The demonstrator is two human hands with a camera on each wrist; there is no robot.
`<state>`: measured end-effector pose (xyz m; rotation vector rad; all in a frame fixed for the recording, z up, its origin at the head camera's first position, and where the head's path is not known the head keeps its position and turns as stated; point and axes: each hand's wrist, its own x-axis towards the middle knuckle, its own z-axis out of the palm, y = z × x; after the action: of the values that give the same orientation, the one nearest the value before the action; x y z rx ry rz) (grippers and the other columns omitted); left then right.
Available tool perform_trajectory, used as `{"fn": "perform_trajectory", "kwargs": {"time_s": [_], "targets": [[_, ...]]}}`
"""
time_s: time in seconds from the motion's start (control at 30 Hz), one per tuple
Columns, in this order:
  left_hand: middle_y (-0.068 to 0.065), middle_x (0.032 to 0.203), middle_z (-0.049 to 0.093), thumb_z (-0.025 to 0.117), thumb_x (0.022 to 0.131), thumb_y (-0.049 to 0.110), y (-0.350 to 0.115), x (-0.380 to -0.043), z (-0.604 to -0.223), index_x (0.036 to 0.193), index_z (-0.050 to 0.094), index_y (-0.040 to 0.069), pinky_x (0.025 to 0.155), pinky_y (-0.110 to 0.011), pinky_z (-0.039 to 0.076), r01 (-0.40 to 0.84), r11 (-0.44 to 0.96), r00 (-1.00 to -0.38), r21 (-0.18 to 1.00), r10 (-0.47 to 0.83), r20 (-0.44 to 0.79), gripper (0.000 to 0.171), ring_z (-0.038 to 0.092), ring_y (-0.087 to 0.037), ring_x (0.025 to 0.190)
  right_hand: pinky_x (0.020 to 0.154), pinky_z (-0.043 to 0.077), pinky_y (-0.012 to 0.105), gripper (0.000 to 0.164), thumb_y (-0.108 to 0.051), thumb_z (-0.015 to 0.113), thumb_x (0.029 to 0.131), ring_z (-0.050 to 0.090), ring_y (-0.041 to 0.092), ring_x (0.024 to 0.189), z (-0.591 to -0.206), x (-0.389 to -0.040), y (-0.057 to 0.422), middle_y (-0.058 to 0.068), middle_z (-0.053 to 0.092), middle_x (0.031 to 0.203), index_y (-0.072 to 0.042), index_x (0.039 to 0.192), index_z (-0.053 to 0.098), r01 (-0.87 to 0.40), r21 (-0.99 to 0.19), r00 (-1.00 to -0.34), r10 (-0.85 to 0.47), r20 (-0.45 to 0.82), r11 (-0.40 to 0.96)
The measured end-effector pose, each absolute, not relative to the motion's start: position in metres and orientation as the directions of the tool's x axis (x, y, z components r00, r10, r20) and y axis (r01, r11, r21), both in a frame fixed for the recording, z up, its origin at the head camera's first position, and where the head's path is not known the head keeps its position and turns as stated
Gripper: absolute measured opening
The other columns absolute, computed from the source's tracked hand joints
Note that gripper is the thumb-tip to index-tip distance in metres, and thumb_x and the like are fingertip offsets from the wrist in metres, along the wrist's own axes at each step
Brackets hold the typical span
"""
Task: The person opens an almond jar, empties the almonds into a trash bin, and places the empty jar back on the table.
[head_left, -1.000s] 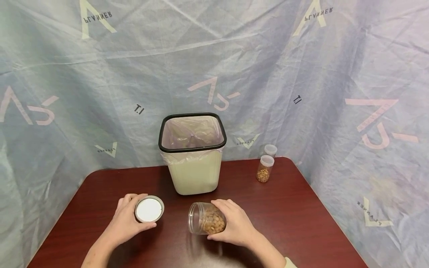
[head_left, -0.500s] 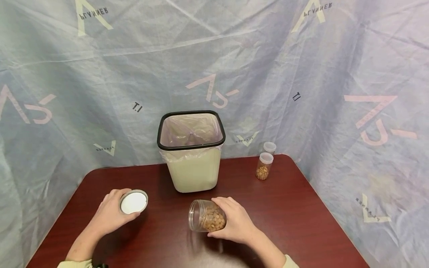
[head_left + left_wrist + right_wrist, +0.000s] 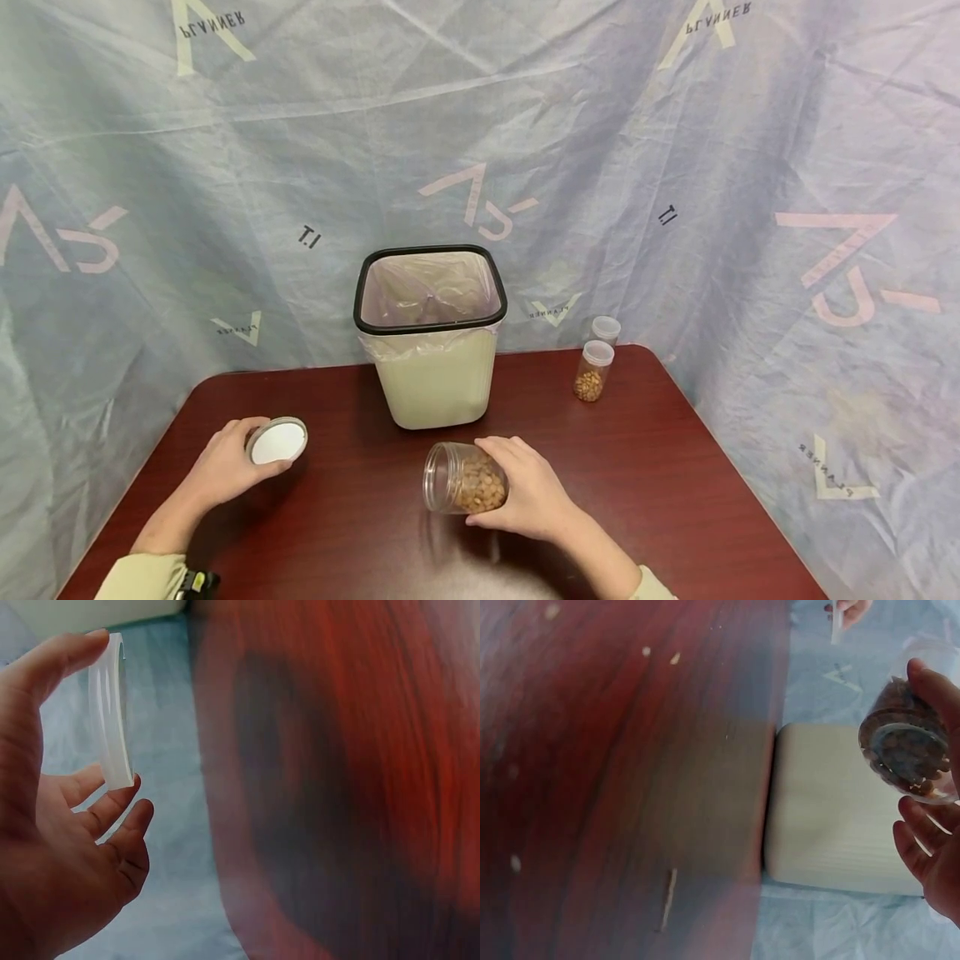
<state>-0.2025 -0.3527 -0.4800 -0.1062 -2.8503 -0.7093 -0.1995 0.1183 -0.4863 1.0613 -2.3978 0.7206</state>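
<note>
head view: jar (image 3: 467,479) held sideways, mouth leftward
right hand (image 3: 525,490) grips its base end; left hand (image 3: 227,463) pinches lid (image 3: 277,442), well apart

Bkgd (head cam): grey-blue cloth (image 3: 420,108), wrinkled, runs 9 thru 12 to 3 o'clock, folds approx 2, pinkish tint upper 2. Flipped "PLANNER" txt (image 3: 213,24) at 11 & 1; pink logos (image 3: 475,197) at 9, 12, 3. Table (image 3: 337,542) at 6: dk red-brn wood grain, far corners rounded, pale glare (image 3: 450,575) nr edge.

Passage between lid (image 3: 279,443) and jar (image 3: 467,480); bin (image 3: 437,385) blocks beyond, curtain (image 3: 390,167) behind.
</note>
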Motion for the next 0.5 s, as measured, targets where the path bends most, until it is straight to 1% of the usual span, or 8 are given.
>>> {"fn": "perform_trajectory", "kwargs": {"time_s": [0.1,0.3,0.37,0.5], "targets": [[-0.030,0.116,0.054,0.084,0.067,0.052,-0.362,-0.207,-0.482,0.125,0.054,-0.005,0.071,-0.055,0.046,0.109,0.883,-0.980,0.457,0.018,0.199,0.087,0.052,-0.044,0.098,0.096,0.043,0.032,0.097,-0.063,0.085,0.054,0.051,0.010,0.115,-0.485,-0.199,0.119,-0.006,0.057,0.127,-0.017,0.134,0.054,-0.759,-0.292,-0.630,-0.546,0.551,0.581],[-0.028,0.113,0.057,0.085,0.066,0.053,-0.381,-0.212,-0.487,0.123,0.054,-0.007,0.069,-0.048,0.046,0.091,0.883,-0.985,0.460,0.011,0.174,0.089,0.056,-0.038,0.094,0.098,0.042,0.034,0.098,-0.065,0.084,0.056,0.051,0.009,0.116,-0.484,-0.198,0.119,-0.007,0.056,0.129,-0.018,0.136,0.053,-0.754,-0.303,-0.641,-0.551,0.534,0.583],[-0.029,0.113,0.058,0.085,0.066,0.053,-0.386,-0.214,-0.489,0.123,0.054,-0.009,0.068,-0.048,0.047,0.086,0.882,-0.987,0.463,0.011,0.162,0.089,0.057,-0.039,0.093,0.099,0.042,0.034,0.098,-0.064,0.085,0.056,0.051,0.010,0.116,-0.484,-0.198,0.119,-0.007,0.056,0.129,-0.018,0.136,0.053,-0.754,-0.303,-0.641,-0.549,0.537,0.584],[-0.031,0.114,0.057,0.082,0.069,0.054,-0.396,-0.215,-0.495,0.125,0.052,-0.011,0.069,-0.051,0.048,0.058,0.886,-0.993,0.460,0.001,0.122,0.091,0.057,-0.041,0.095,0.095,0.044,0.033,0.098,-0.064,0.085,0.055,0.051,0.009,0.114,-0.483,-0.198,0.119,-0.007,0.056,0.129,-0.018,0.136,0.053,-0.750,-0.307,-0.645,-0.545,0.536,0.586]]}}
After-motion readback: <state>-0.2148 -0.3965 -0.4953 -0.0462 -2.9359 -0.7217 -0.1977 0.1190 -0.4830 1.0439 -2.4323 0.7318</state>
